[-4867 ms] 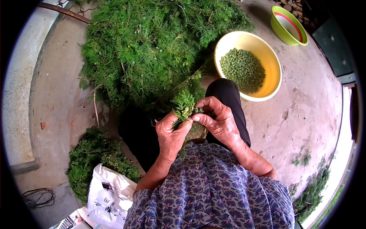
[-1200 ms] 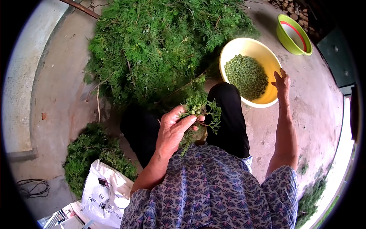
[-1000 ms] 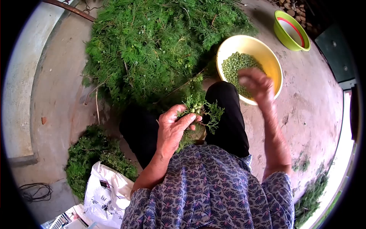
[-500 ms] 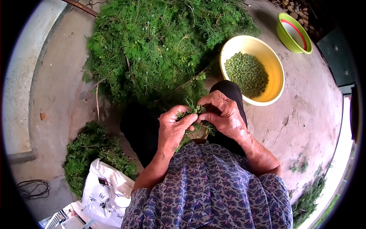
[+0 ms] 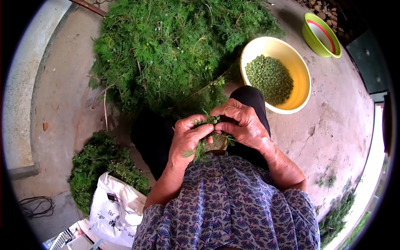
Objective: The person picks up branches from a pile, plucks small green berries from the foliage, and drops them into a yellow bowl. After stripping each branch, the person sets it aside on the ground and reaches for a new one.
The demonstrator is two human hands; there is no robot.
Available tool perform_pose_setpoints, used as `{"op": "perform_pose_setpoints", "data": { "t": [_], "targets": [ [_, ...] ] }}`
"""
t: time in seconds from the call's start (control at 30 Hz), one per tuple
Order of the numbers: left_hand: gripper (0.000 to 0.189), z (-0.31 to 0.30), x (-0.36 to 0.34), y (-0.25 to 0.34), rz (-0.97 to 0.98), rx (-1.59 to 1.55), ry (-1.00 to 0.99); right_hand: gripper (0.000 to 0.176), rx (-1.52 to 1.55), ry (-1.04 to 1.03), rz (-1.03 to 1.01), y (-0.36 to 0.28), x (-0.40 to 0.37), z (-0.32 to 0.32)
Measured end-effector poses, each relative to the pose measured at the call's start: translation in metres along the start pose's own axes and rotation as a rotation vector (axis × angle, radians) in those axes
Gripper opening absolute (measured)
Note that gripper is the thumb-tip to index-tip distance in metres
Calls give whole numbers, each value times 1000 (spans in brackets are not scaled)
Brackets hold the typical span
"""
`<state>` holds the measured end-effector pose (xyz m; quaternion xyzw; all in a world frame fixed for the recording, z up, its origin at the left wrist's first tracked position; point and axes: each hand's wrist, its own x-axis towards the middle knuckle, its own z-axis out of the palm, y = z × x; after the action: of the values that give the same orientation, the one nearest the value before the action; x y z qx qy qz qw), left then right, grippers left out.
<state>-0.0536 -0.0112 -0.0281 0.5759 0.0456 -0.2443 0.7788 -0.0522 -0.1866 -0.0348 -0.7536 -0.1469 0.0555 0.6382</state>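
My left hand [image 5: 186, 136] is closed around a green conifer sprig [image 5: 201, 151], whose leafy end hangs below the fingers over my lap. My right hand [image 5: 243, 124] meets it from the other side, thumb and forefinger pinched at the sprig's tip. What lies between those fingertips is too small and covered to make out. Just beyond my right knee stands a yellow basin [image 5: 301, 85] partly filled with small round green cones [image 5: 269, 79]. A large heap of conifer branches [image 5: 166, 54] spreads in front of my knees.
A smaller pile of branches [image 5: 100, 162] lies at the left, beside a white printed sack [image 5: 116, 212]. A lime-green basin [image 5: 311, 37] stands at the far right. Coiled black cable [image 5: 36, 207] rests at lower left, and loose greenery [image 5: 339, 218] at lower right.
Both hands stay together over the lap with small finger movements. The sprig has turned a little, so its lower end now shows more below my left hand.
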Motion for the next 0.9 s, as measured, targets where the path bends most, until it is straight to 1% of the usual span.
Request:
{"op": "perform_pose_setpoints", "data": {
  "t": [0.03, 0.13, 0.2, 0.27, 0.3, 0.37, 0.43, 0.5, 0.57, 0.6, 0.63, 0.7, 0.77, 0.8, 0.83, 0.9],
  "targets": [
    [8, 0, 0, -1, 11, 11, -7, 27, -90, 15, -101, 0, 0, 0],
    [8, -1, 1, -5, 23, 29, -16, 25, -133, 47, -113, 0, -1, 0],
    [8, -1, 1, -5, 23, 37, -19, 24, -112, 66, -85, 0, -4, 3],
    [8, -2, 0, -1, -19, 182, -3, 23, -90, 85, -56, 2, -7, 6],
    [8, -2, 0, -1, -20, 183, -3, 21, -46, 107, -34, 6, -9, 8],
    [10, -3, 1, -1, 6, 288, -20, 18, -1, 130, -13, 8, -10, 8],
    [12, -2, -2, -3, -29, 227, 4, 13, 681, 122, 359, 10, -8, 2],
    [14, -2, -1, -8, -63, 168, 22, 11, 733, 135, 340, 13, -6, -7],
    [15, -4, 1, -16, 54, 117, -16, 10, 613, 278, 296, 13, -3, -17],
    [15, -4, 2, -16, 57, 116, -12, 12, 597, 339, 253, 12, -2, -24],
    [16, -4, 3, -16, 106, 28, -39, 12, 526, 416, 252, 10, -1, -32],
    [17, -7, 5, -17, 186, -128, -54, 13, 530, 519, 212, 18, 1, -54],
    [16, -11, 4, -13, 149, -359, -28, 17, 398, 629, 165, 42, 1, -86],
    [17, -18, 8, -18, 144, -440, -98, 21, 292, 676, 164, 56, 1, -105],
    [19, -26, 12, -23, 91, -532, -135, 25, 184, 723, 162, 69, 0, -123],
    [21, -37, 17, -30, 99, -730, -249, 34, 7, 804, 154, 100, -9, -162]
  ]
}}
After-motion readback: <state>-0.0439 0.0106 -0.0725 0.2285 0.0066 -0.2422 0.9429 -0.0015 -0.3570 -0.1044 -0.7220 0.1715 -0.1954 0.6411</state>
